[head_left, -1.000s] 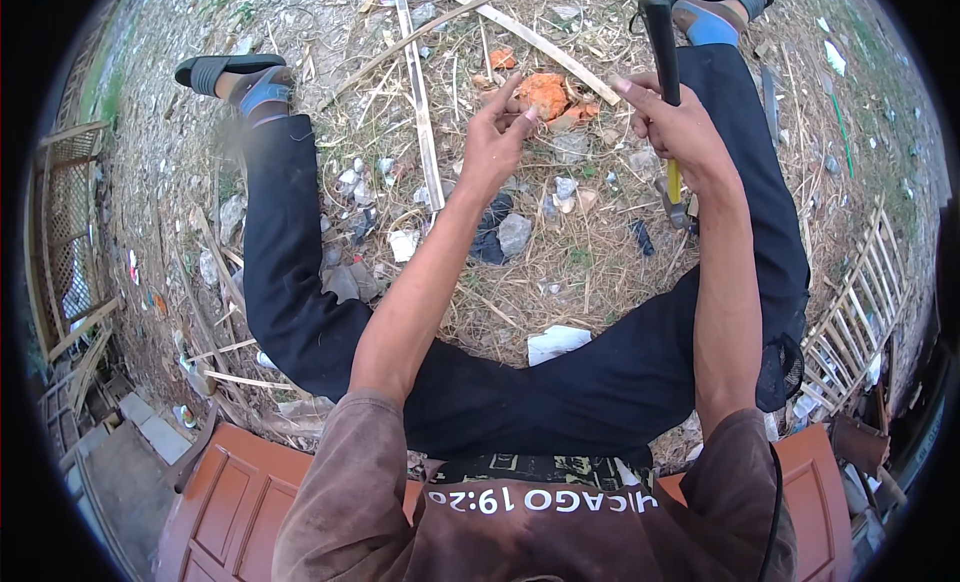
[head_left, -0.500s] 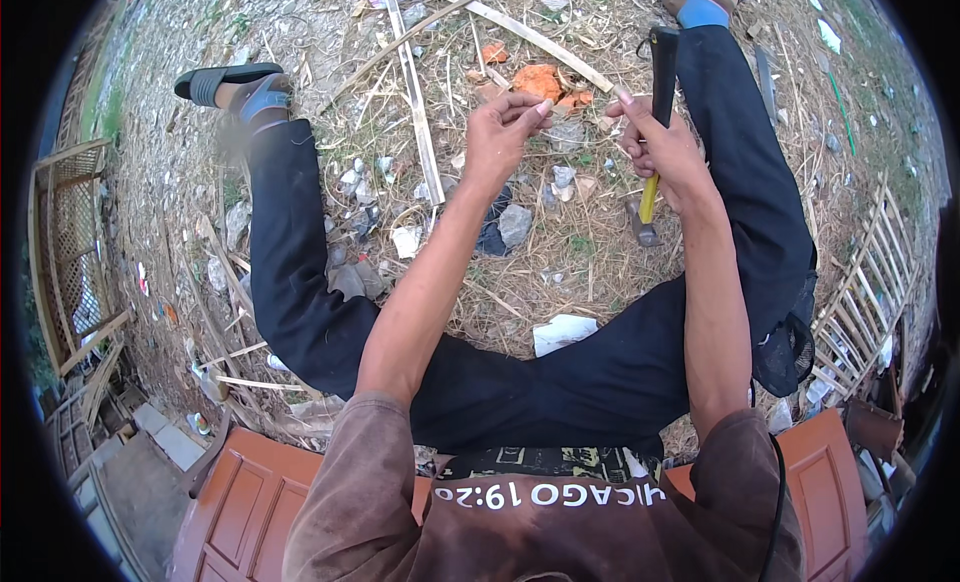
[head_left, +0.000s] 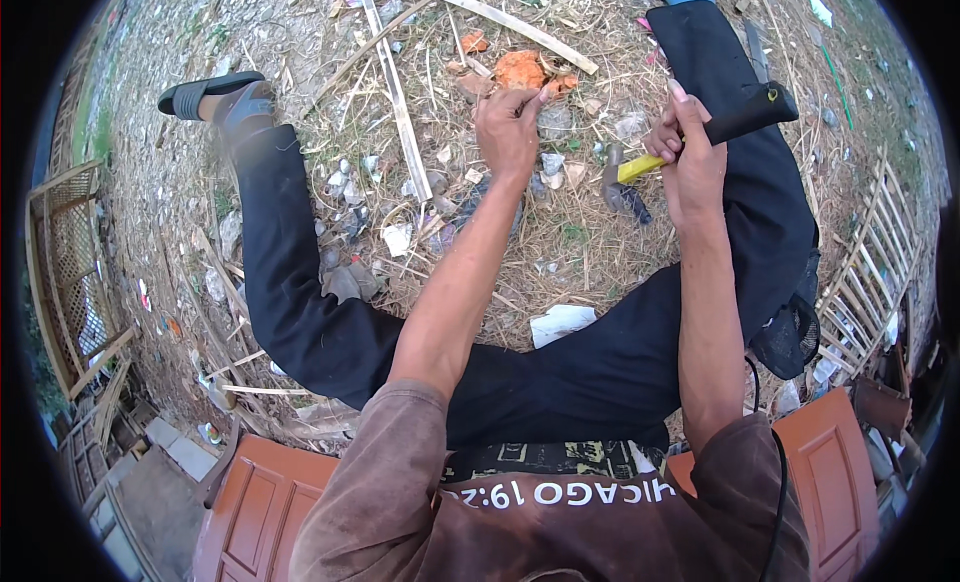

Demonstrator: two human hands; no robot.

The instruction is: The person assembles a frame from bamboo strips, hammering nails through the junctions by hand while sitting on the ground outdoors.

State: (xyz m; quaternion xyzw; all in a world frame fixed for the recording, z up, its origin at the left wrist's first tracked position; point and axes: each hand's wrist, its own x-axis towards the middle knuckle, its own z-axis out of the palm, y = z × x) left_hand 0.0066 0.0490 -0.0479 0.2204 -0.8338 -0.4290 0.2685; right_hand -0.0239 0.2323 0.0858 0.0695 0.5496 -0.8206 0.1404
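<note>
Rightward, right hand (head_left: 690, 147) grips hammer (head_left: 700, 137); white wrapper (head_left: 560, 324) below.

The hammer (head_left: 700, 142) has a black grip and yellow shaft. At twelve o'clock lies an orange brick chunk (head_left: 520, 70). Trousers (head_left: 300, 282) are black, the shirt (head_left: 520, 502) brown, the sandal (head_left: 205, 94) dark, and the door panels (head_left: 260, 512) reddish-orange.

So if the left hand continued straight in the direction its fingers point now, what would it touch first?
Probably the orange broken brick piece, lying on the straw-covered ground just beyond the left hand. Depth is unclear, so the pinched fingers may sit well above it.
</note>
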